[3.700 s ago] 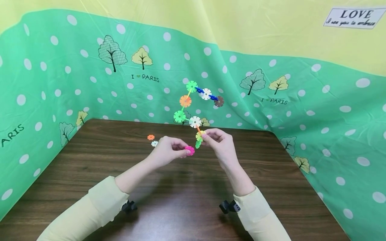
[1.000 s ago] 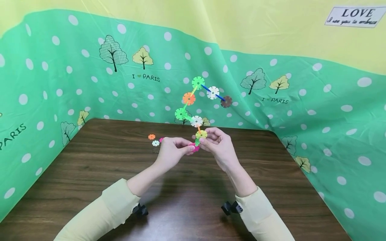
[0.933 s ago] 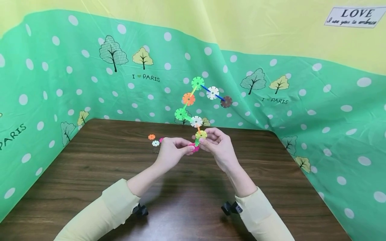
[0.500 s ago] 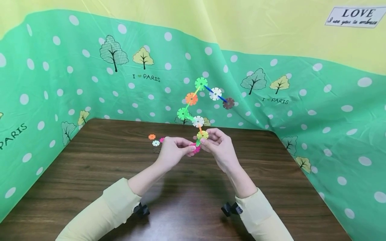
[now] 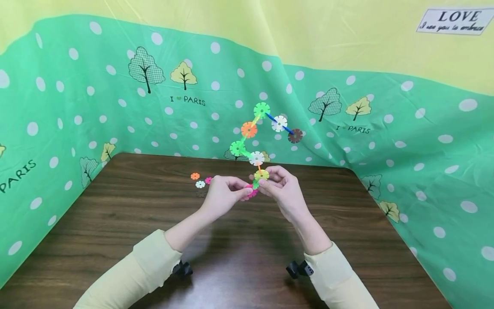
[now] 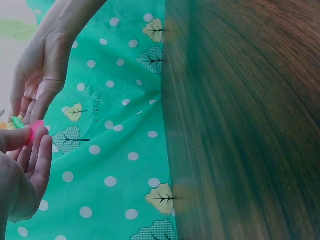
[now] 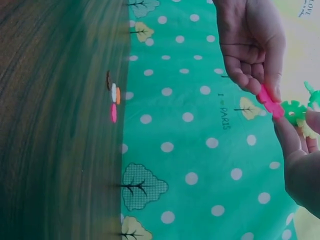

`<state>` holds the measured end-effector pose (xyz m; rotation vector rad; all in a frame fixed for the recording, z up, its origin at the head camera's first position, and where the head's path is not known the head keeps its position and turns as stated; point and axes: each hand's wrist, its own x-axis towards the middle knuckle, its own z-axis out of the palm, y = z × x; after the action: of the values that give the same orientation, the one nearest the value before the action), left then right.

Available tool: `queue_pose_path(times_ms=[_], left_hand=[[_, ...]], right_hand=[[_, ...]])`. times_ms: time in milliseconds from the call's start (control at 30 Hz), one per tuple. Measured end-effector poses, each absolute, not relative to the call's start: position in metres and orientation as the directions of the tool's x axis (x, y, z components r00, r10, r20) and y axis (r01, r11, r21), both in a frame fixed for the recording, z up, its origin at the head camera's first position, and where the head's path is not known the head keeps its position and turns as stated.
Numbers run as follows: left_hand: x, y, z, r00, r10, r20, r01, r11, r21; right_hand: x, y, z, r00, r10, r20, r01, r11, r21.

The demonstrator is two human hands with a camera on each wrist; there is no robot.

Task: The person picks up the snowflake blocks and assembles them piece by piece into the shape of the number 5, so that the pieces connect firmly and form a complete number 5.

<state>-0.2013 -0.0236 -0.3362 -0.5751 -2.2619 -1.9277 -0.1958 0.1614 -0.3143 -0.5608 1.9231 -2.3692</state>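
In the head view a zigzag chain of slotted plastic snowflake discs rises above the table, running from a brown disc at its far end down to a yellow disc. My right hand grips the chain's lower end with thumb and fingers, around the yellow disc and the green disc below it. Between thumb and fingertips, my left hand pinches a pink disc. Its edge meets that green disc; how deep the slots engage cannot be told.
Loose discs lie on the dark wooden table beyond my left hand: orange, white, pink and a hard-to-see brown one. A dotted green and yellow cloth surrounds the table's back and sides.
Earlier the pink disc was apart from the chain; my left hand has brought it rightward against the green disc. Over the last second the chain and both hands have shifted slightly right.
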Motion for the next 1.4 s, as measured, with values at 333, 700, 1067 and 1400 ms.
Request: queue_pose_path(times_ms=[333,700,1067,1400], left_hand=[[-0.198,-0.026,-0.336,-0.902,0.21,0.377,0.409,0.135,0.903],[-0.183,-0.03,-0.333,-0.854,0.208,0.477,0.513,0.188,0.837],[-0.179,-0.041,-0.321,-0.914,0.261,0.311,0.349,0.112,0.93],[-0.186,-0.043,-0.332,-0.917,0.3,0.263,0.288,0.044,0.957]], right_hand=[[-0.194,0.162,-0.311,-0.929,-0.237,0.283,-0.26,-0.124,-0.958],[-0.19,0.163,-0.308,-0.923,-0.329,0.199,-0.184,-0.078,-0.98],[-0.188,0.169,-0.314,-0.869,-0.405,0.285,-0.314,0.007,-0.949],[-0.186,0.173,-0.337,-0.877,-0.31,0.368,-0.458,0.301,-0.836]])
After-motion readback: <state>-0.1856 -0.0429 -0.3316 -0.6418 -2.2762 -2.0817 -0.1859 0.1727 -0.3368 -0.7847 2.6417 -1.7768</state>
